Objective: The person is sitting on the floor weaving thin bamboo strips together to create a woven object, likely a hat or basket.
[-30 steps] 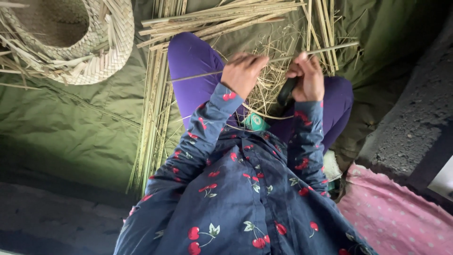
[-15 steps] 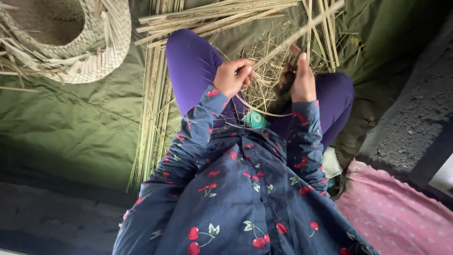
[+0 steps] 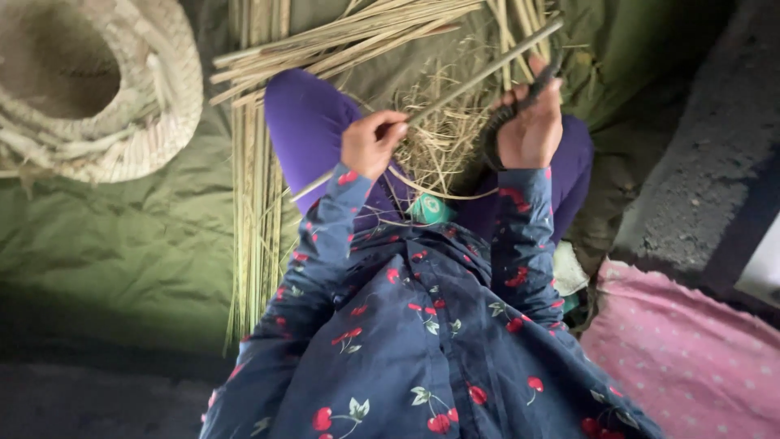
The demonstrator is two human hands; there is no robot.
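My left hand [image 3: 372, 143] is closed around a long pale cane strip [image 3: 479, 75] that slants up to the right over my lap. My right hand [image 3: 532, 128] grips a dark-handled knife [image 3: 522, 102] held against the same strip further up. Thin dry shavings [image 3: 443, 134] lie heaped between my hands on my purple trousers [image 3: 305, 130]. A small green object [image 3: 429, 209] sits in my lap below the shavings. My sleeves are dark blue with red cherries.
A woven straw basket [image 3: 122, 122] stands at the upper left on the green tarpaulin [image 3: 122, 244]. Bundles of long cane strips [image 3: 256, 203] lie along my left leg and across the top [image 3: 349, 36]. A pink dotted cloth [image 3: 691, 358] lies at the lower right beside a grey concrete edge [image 3: 699, 179].
The cane strip has tilted from nearly level to a steep slant up to the right. My right hand has risen along it, and my left hand has shifted slightly left.
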